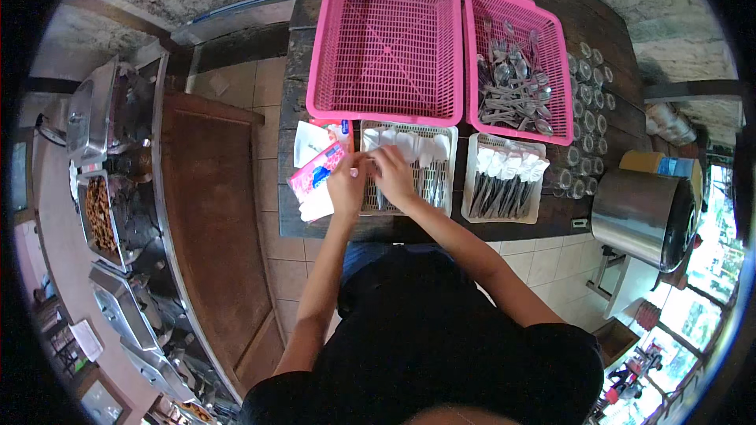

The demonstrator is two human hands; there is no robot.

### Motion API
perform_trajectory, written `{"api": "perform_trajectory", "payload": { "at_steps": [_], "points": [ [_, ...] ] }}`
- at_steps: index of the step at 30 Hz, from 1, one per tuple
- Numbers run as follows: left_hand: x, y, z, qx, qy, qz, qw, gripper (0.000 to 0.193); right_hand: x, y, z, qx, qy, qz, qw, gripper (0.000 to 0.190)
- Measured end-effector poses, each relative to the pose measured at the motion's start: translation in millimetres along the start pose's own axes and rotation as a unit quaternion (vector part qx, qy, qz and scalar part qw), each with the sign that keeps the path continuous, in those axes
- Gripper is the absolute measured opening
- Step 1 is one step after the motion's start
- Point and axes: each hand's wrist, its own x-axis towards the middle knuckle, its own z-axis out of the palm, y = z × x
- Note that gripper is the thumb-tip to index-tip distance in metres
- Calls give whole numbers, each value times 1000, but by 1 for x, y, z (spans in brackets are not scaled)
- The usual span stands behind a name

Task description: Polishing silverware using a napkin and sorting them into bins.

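My left hand and my right hand meet over the left edge of a cream plastic basket, fingertips close together. Whether something small sits between the fingers cannot be told. In that basket lies cutlery with its upper ends wrapped in white paper napkins. Beside my left hand is a pink plastic pack of tissues, with white tissues below it. A similar basket to the right holds several pieces of cutlery with white-wrapped ends.
Behind are two pink plastic baskets; the left basket shows its lattice floor, the right basket holds loose spoons and forks. Glasses and a steel dispenser stand right on the wooden table. Chafing dishes line a left counter.
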Motion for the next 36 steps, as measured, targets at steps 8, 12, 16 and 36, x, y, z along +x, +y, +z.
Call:
{"api": "perform_trajectory", "payload": {
  "at_steps": [8, 12, 16, 36],
  "points": [
    [-48, -53, -60, 118, -34, 44, 991, 53, -9, -23, 17, -31, -205, -209, 956, 43],
    [-55, -57, -61, 196, -100, 45, 975, 75, -10, -21, 29, -72, -224, -244, 941, 40],
    [-57, -72, -57, 221, -97, 61, 969, 53, -9, -23, 26, -49, -256, -215, 941, 38],
    [-40, -39, -67, -196, 98, -115, 969, 14, 13, -26, -2, 353, -75, 117, 925, 22]
  ]
}}
